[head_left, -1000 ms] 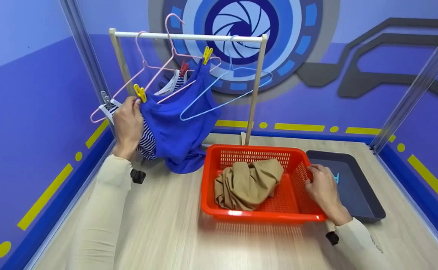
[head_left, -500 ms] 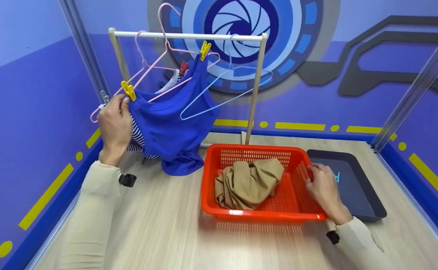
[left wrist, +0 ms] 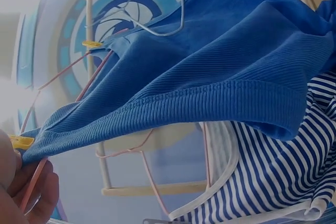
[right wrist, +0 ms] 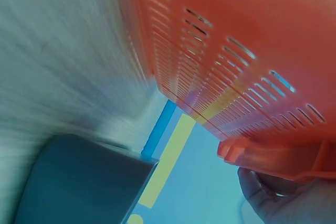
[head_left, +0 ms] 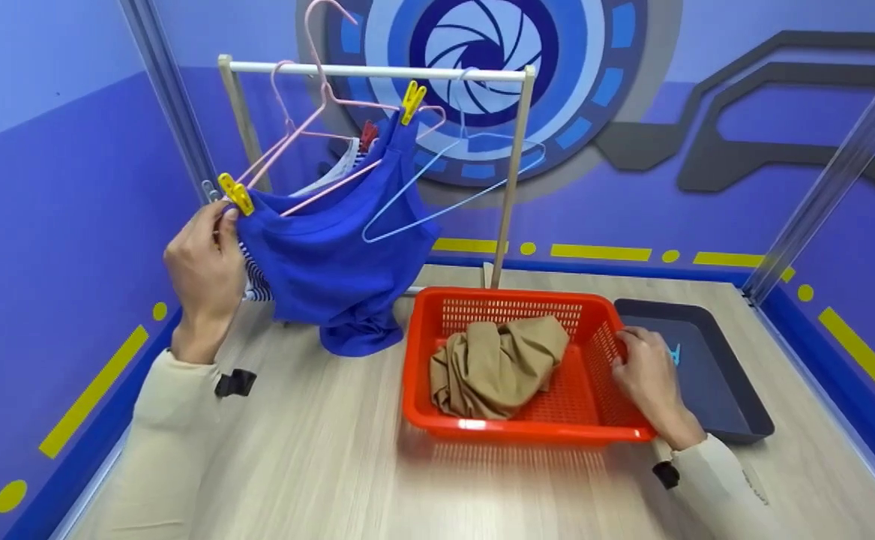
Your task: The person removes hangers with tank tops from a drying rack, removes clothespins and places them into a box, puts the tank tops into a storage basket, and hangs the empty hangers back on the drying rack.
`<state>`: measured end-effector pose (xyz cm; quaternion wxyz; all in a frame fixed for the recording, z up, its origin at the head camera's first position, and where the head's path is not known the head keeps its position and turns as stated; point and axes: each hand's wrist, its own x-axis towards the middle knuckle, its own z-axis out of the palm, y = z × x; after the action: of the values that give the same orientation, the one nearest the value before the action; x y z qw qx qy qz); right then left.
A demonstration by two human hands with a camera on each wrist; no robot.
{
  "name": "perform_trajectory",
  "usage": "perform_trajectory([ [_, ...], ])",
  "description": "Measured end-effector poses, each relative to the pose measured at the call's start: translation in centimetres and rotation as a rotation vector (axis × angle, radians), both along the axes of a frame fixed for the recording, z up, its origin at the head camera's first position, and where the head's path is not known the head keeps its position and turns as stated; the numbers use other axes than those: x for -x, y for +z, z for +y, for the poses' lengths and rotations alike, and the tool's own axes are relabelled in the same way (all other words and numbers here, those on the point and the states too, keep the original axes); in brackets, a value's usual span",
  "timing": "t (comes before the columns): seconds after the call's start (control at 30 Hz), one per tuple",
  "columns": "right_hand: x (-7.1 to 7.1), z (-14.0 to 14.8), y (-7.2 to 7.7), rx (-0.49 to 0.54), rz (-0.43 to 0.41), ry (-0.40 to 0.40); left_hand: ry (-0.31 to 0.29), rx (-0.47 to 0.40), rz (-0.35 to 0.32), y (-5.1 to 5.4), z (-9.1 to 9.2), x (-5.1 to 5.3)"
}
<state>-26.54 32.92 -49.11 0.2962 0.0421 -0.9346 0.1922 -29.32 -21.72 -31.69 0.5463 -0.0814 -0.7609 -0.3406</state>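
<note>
My left hand [head_left: 208, 266] pinches one end of a pink hanger [head_left: 317, 97], close to a yellow clothespin [head_left: 236, 193]. From this hanger hangs a blue sleeveless top [head_left: 332, 255], with a second yellow clothespin [head_left: 412, 103] at its other shoulder. The hanger's hook stands above the white rail [head_left: 377, 72], apart from it. In the left wrist view, fingers [left wrist: 44, 195] curl round the pink hanger beside the blue fabric. My right hand [head_left: 647, 379] grips the right rim of a red basket [head_left: 527, 433]. Bunched tan cloth [head_left: 497, 367] lies inside the basket.
Behind the blue top, a striped garment [left wrist: 273, 171] hangs on another pink hanger [head_left: 276, 90], with a red clothespin [head_left: 368, 135]. A light blue hanger [head_left: 415, 225] hangs at the rail's right. Right of the basket lies a dark tray [head_left: 714, 375] with a light-blue clip [head_left: 675, 354].
My left hand has moved left and slightly downward with the hanger and blue top, and the hook has risen further above the rail. My right hand and the basket have stayed put.
</note>
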Motion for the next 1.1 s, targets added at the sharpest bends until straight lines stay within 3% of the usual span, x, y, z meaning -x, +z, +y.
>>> perform_trajectory([
  [0.3,0.0,0.1,0.0,0.001,0.003,0.005,-0.017,-0.041,0.034,0.2,-0.2,-2.4],
  [0.6,0.1,0.1,0.0,-0.024,0.022,0.005,-0.057,-0.085,0.036,-0.3,-0.9,-4.2],
  [0.9,0.1,0.0,0.1,-0.020,0.003,0.002,-0.122,-0.103,0.042,-0.6,-1.1,-5.6],
  [1.1,0.0,-0.1,0.3,-0.015,-0.012,0.000,-0.191,-0.067,0.028,-0.5,-0.8,-6.8],
])
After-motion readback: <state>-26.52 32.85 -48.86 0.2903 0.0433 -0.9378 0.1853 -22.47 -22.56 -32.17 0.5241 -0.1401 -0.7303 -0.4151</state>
